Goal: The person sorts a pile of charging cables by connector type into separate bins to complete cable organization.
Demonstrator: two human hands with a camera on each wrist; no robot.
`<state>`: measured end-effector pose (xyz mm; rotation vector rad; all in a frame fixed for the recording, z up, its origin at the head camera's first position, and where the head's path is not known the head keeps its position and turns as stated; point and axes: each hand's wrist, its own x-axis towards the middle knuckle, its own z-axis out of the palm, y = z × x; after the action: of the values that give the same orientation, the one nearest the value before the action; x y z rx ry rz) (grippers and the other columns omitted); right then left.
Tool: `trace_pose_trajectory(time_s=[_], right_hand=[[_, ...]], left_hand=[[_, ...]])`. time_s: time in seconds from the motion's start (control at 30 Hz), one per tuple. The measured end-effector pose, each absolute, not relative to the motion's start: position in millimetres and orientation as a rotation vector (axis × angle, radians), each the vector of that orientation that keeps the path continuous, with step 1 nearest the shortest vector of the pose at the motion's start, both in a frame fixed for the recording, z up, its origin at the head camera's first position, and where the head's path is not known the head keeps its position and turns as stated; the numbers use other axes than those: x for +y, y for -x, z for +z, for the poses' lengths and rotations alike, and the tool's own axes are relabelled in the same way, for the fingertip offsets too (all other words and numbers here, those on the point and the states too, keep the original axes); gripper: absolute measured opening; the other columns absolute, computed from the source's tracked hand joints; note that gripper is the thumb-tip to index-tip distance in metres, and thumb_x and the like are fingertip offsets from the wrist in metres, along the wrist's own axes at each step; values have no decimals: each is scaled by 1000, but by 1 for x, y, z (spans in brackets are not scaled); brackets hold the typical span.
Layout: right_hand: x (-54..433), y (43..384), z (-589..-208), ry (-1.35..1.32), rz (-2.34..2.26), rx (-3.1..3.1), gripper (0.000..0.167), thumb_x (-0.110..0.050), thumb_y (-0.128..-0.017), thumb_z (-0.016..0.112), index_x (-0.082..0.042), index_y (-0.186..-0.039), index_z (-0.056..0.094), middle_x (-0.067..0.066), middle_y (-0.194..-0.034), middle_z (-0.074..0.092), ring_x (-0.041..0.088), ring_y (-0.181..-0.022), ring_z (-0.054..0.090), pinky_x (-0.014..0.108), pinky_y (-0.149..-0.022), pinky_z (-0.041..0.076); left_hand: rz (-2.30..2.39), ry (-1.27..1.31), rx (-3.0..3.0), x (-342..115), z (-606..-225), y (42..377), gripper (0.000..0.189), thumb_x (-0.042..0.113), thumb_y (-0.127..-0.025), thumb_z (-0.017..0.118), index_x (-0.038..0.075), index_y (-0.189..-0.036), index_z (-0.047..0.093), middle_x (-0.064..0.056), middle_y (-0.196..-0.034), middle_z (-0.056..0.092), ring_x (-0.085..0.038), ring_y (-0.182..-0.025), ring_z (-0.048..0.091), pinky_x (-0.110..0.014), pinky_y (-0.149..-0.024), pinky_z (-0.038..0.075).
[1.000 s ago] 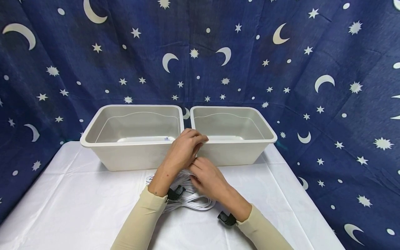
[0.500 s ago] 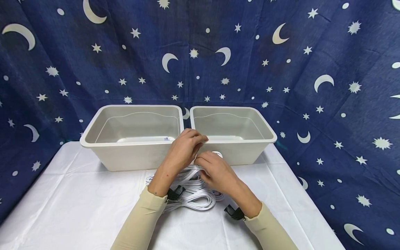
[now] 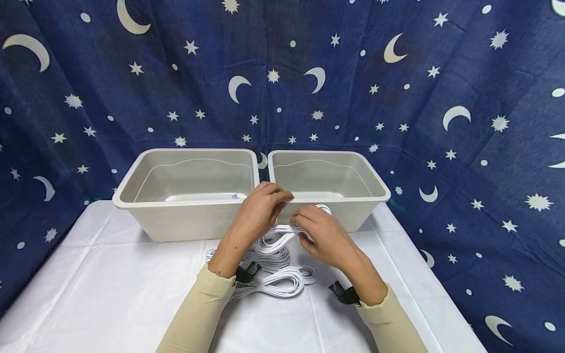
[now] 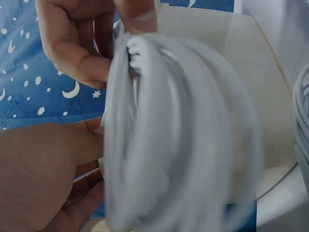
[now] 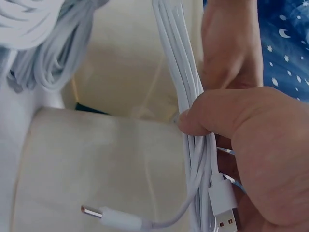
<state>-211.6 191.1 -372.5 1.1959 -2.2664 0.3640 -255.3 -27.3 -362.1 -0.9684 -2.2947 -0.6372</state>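
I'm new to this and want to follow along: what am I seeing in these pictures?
There is no robot here, just a person's two bare hands. The wide view comes from a camera worn on the head, looking forward and down; the two close views come from cameras on the wrists.

The right hand holds a bundled white cable; a USB plug and a round plug show on it. The left hand is beside the left bin and right bin; whether it grips anything is hidden. More coiled white cables lie on the white-covered table. Behind hangs a blue starry curtain.
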Motion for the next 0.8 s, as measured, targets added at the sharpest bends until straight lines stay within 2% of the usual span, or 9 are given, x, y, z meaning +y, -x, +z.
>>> trace_pose_trajectory(time_s=[0.33, 0.63, 0.8], right_hand=[[212, 210, -357, -1194, 416, -2267, 36, 10, -80, 75, -9, -111, 72, 1, -113, 68, 22, -108, 62, 38, -95, 52], [231, 210, -344, -1139, 487, -2210, 37, 14, -79, 74, -5, -111, 72, 5, -113, 71, 28, -113, 62, 43, -107, 46], [240, 210, -338, -1059, 506, -2172, 38, 16, -77, 76, -3, -110, 73, 8, -113, 71, 30, -113, 63, 42, -109, 44]], left_hand=[[-637, 965, -2302, -27, -363, 256, 21, 2, -99, 71, 15, -114, 80, 1, -110, 75, -21, -113, 63, -34, -101, 52], [-657, 956, -2316, -27, -363, 255, 20, 3, -99, 73, 14, -114, 81, 1, -110, 75, -22, -113, 63, -35, -101, 52], [-653, 961, -2308, -27, -363, 256, 20, 3, -99, 73, 15, -113, 80, 1, -109, 74, -21, -112, 63, -34, -102, 52]])
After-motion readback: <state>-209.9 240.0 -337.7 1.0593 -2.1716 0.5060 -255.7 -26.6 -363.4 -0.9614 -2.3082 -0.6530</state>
